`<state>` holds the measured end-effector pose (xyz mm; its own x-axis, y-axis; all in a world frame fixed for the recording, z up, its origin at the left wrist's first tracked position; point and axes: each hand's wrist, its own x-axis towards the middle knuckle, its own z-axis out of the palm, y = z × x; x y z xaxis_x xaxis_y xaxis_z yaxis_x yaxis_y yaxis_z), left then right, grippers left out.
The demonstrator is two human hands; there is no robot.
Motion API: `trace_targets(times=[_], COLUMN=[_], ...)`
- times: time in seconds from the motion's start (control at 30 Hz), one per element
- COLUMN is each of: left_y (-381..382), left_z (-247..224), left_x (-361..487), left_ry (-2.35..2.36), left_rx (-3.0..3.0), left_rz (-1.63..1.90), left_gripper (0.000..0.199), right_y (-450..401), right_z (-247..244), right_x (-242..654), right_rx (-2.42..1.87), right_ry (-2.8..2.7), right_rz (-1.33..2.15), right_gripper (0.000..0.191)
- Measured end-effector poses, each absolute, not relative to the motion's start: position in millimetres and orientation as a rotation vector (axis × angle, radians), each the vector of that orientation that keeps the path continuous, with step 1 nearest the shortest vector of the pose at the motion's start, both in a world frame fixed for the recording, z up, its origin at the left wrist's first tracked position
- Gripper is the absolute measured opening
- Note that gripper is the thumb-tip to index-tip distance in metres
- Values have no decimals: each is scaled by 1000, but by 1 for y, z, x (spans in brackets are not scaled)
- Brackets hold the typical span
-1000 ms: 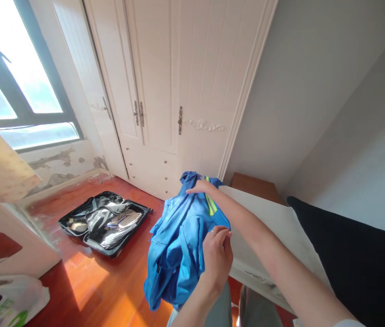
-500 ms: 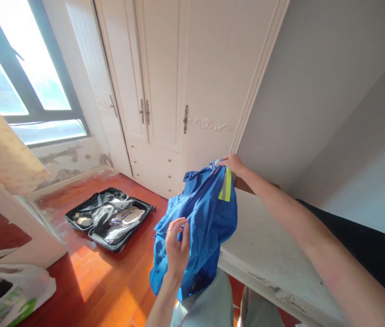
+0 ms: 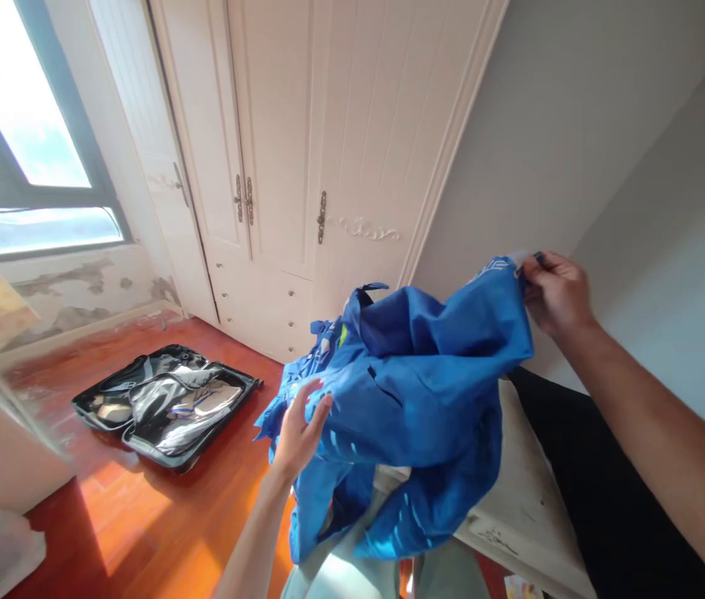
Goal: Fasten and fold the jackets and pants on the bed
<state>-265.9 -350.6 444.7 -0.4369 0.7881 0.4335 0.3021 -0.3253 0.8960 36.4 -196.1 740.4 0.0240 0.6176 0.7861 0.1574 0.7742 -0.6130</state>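
Note:
A blue jacket (image 3: 415,408) with white print and a bit of yellow-green hangs loosely spread above my lap. My right hand (image 3: 558,291) is closed on one end of it, raised up on the right and pulling that edge out. Against the cloth on the left side rests my left hand (image 3: 301,428), its thumb and fingers apart. A dark slit, perhaps a pocket, shows in the middle of the fabric. The jacket's lower folds droop over my light trousers (image 3: 340,574).
An open black suitcase (image 3: 187,453) with packed things lies on the red wooden floor (image 3: 140,520). Behind stands a white wardrobe (image 3: 278,150). A worn white cabinet (image 3: 508,499) and something black (image 3: 583,466) are at right, a plastic bag (image 3: 7,549) at lower left.
My right hand has moved right and up, stretching the jacket out wider. The yellow-grey stripe has mostly turned out of sight. My left hand has shifted slightly left, and the view has turned right.

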Motion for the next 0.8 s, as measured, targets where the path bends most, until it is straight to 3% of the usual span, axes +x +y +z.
trace_targets(times=[0.17,0.47,0.6,0.7,0.8], left_y=[-361,-378,-348,-327,-320], left_z=[463,478,456,437,427], left_x=[-219,-162,-143,-127,-117], left_ry=[1319,1262,1499,1642,1699], left_rx=[1509,1610,1871,2093,2223], left_rz=[1782,1685,1331,1009,774], left_gripper=[44,48,71,68,59], right_y=[-240,-266,-246,-234,-239], right_z=[760,694,673,664,661], right_x=[68,100,125,134,139], right_rx=[-278,-740,-905,-1111,-1235], right_ry=[-1335,-1479,-1332,-1254,-1243], right_rz=[570,733,727,687,616], right_gripper=[25,29,27,20,43])
